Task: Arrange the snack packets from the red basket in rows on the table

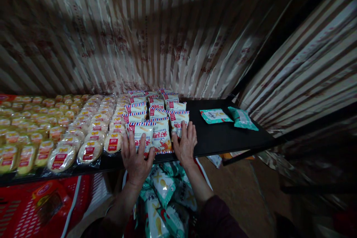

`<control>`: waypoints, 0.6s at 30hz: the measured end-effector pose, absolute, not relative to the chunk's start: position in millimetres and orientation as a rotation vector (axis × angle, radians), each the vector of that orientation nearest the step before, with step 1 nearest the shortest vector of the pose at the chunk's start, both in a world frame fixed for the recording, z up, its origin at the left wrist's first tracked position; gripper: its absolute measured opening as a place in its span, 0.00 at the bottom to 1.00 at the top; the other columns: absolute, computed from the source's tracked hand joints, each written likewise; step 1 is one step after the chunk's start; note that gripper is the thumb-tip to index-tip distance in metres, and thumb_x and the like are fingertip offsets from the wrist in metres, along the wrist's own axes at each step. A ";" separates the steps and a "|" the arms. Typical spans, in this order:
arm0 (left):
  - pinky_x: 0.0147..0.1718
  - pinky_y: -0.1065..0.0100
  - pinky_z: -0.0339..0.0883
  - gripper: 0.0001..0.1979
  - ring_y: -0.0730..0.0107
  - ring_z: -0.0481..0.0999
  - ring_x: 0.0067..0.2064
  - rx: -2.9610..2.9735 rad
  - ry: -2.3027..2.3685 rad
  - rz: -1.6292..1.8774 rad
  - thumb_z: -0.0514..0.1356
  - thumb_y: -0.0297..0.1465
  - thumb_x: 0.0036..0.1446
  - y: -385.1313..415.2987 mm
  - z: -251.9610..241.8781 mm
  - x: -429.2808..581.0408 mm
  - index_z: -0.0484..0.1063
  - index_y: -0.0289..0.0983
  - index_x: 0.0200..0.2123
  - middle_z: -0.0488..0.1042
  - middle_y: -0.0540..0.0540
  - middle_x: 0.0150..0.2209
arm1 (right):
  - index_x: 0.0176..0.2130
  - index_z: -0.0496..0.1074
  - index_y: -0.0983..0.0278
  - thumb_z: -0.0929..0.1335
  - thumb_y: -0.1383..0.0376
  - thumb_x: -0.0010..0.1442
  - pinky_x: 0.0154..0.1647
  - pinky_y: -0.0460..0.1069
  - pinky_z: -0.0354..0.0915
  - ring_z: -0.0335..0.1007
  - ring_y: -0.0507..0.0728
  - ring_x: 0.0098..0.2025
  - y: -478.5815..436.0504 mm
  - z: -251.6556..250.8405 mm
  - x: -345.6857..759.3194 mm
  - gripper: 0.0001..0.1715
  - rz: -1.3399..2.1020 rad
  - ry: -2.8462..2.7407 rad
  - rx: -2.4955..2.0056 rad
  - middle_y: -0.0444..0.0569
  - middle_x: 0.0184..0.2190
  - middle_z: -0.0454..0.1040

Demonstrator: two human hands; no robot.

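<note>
Several white snack bags (pixel 161 134) with red and blue striped tops stand in rows on a black shelf (pixel 214 139). My left hand (pixel 137 158) lies against the front left bag, fingers spread over its lower face. Against the right side of the front bags rests my right hand (pixel 185 143), its fingers stretched out. Neither hand is wrapped round a bag. Just left of the bags are rows of round wrapped cakes (pixel 113 143). Beneath my forearms, green and white snack bags (pixel 160 186) fill a container whose body is mostly hidden.
Two green bags, one a flat green bag (pixel 216 116), lie on the shelf's right part. Yellow wrapped cakes (pixel 27 158) fill its left end. Below left is a red basket (pixel 18 212) holding a red package (pixel 51 202). A striped curtain (pixel 167 44) hangs behind.
</note>
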State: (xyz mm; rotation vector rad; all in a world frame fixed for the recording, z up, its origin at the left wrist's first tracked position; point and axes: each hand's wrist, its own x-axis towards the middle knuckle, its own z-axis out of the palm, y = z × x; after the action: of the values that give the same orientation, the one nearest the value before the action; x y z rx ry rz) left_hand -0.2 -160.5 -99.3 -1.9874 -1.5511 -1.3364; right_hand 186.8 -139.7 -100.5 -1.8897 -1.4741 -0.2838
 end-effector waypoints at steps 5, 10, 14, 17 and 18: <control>0.61 0.44 0.48 0.28 0.44 0.45 0.68 -1.997 -1.552 -1.343 0.61 0.36 0.54 -161.4 -97.8 -3.4 0.64 0.40 0.58 0.48 0.37 0.67 | 0.65 0.49 0.66 0.58 0.54 0.65 0.60 0.68 0.50 0.38 0.68 0.68 -161.7 -89.8 186.4 0.35 -0.336 -1.393 -1.787 0.64 0.67 0.45; 0.61 0.45 0.46 0.26 0.46 0.43 0.68 -2.048 -1.569 -1.333 0.57 0.38 0.56 -166.3 -93.2 -5.5 0.66 0.37 0.57 0.50 0.36 0.67 | 0.66 0.45 0.65 0.57 0.59 0.65 0.62 0.67 0.49 0.39 0.66 0.69 -209.6 -90.1 174.7 0.34 -0.311 -1.524 -1.670 0.62 0.67 0.46; 0.62 0.47 0.42 0.26 0.50 0.40 0.69 -2.135 -1.669 -1.263 0.54 0.40 0.58 -176.5 -89.3 -4.5 0.65 0.37 0.58 0.50 0.39 0.67 | 0.65 0.47 0.65 0.57 0.61 0.65 0.63 0.66 0.48 0.38 0.64 0.69 -241.4 -102.1 163.1 0.32 -0.229 -1.661 -1.657 0.61 0.66 0.47; 0.63 0.47 0.39 0.27 0.51 0.38 0.69 -2.184 -1.723 -1.226 0.51 0.40 0.59 -184.9 -85.4 -4.9 0.63 0.35 0.59 0.49 0.40 0.68 | 0.64 0.50 0.67 0.56 0.60 0.65 0.62 0.67 0.48 0.38 0.65 0.69 -252.7 -109.6 161.4 0.30 -0.190 -1.692 -1.682 0.61 0.66 0.49; 0.63 0.47 0.38 0.28 0.50 0.37 0.69 -2.191 -1.739 -1.216 0.51 0.41 0.59 -187.2 -84.1 -5.5 0.63 0.34 0.59 0.49 0.39 0.68 | 0.63 0.52 0.68 0.56 0.60 0.65 0.62 0.67 0.47 0.38 0.65 0.69 -254.0 -111.1 162.1 0.30 -0.184 -1.698 -1.676 0.62 0.66 0.49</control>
State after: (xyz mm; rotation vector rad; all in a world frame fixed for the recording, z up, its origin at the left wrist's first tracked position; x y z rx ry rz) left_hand -5.5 -187.2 -84.1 -2.1913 -1.7393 -1.2161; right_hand 162.1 -254.0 -111.1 -1.6762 -1.6975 -0.1841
